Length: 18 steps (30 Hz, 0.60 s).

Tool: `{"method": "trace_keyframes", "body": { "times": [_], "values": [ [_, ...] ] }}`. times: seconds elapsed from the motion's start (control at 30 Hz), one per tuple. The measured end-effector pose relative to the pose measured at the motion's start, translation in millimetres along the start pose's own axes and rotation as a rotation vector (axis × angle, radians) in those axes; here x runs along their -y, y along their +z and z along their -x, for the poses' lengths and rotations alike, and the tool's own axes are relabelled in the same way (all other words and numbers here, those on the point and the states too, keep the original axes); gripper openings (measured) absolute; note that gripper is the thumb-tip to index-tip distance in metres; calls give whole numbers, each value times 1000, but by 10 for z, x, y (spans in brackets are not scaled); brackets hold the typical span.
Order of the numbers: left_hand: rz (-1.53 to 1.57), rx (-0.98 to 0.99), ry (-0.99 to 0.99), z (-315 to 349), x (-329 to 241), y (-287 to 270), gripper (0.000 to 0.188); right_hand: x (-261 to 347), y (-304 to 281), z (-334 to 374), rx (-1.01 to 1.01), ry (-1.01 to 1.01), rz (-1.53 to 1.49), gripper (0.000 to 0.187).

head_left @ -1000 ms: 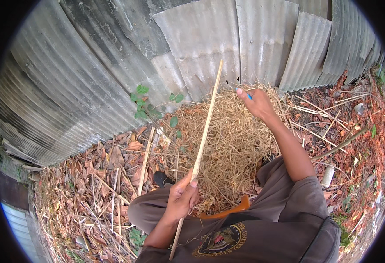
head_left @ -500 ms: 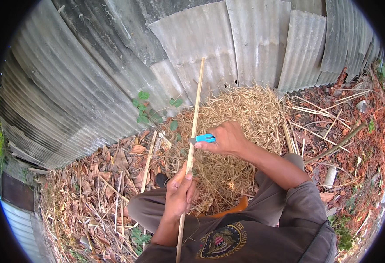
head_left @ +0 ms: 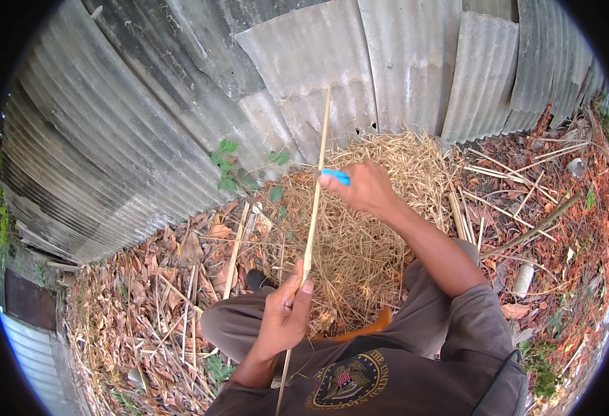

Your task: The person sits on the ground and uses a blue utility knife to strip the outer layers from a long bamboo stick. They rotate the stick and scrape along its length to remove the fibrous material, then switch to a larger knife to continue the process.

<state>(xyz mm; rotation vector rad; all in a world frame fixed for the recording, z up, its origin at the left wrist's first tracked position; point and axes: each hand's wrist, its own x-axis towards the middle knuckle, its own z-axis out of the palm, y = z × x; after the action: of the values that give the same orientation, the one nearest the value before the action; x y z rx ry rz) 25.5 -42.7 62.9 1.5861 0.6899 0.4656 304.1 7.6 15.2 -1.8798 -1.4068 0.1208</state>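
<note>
A long pale bamboo strip (head_left: 316,208) slants up from my lap toward the metal wall. Around its lower part, my left hand (head_left: 285,312) is closed, thumb along the strip. My right hand (head_left: 363,186) grips a blue-handled utility knife (head_left: 336,177) higher up. The knife's blade end meets the strip's upper half; the blade itself hardly shows behind the thumb and strip. Below the strip's far part lies a heap of pale shavings (head_left: 387,243), in front of my crossed legs.
A wall of grey corrugated sheets (head_left: 311,62) curves across the far side. Dry leaves (head_left: 159,284) cover the ground at left. Loose bamboo strips (head_left: 505,177) lie at right, near a pale cylinder (head_left: 523,280). An orange object (head_left: 370,326) lies by my lap.
My right hand with the knife has moved up and away along the strip, toward its far end. My left hand stays closed on the strip, which has tilted slightly right.
</note>
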Motion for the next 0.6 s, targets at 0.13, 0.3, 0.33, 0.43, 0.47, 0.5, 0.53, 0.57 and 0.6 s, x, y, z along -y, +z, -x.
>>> {"method": "trace_keyframes", "body": {
  "times": [0.13,0.3,0.33,0.43,0.47,0.5,0.53,0.57,0.6],
  "values": [
    [60,55,20,218,-55,21,48,-428,-268,-286,38,250,-36,91],
    [141,-69,35,100,17,-28,48,162,-96,204,155,-265,131,85],
    [153,-56,17,69,59,-19,48,138,-163,179,153,-268,164,83],
    [154,-44,40,-47,68,83,49,17,-32,90,-66,-226,116,77],
    [148,-50,50,-56,68,87,49,-27,-24,-11,-101,-221,74,77],
    [142,-54,60,-62,71,84,49,-45,8,-21,-77,-223,72,77],
    [116,-63,79,-49,86,69,49,-56,39,-28,-52,-225,70,77],
    [114,-71,46,-64,76,99,48,-78,47,-11,-14,-225,78,78],
    [112,-79,13,-82,40,133,48,-82,11,-28,64,-198,135,86]
  ]
}}
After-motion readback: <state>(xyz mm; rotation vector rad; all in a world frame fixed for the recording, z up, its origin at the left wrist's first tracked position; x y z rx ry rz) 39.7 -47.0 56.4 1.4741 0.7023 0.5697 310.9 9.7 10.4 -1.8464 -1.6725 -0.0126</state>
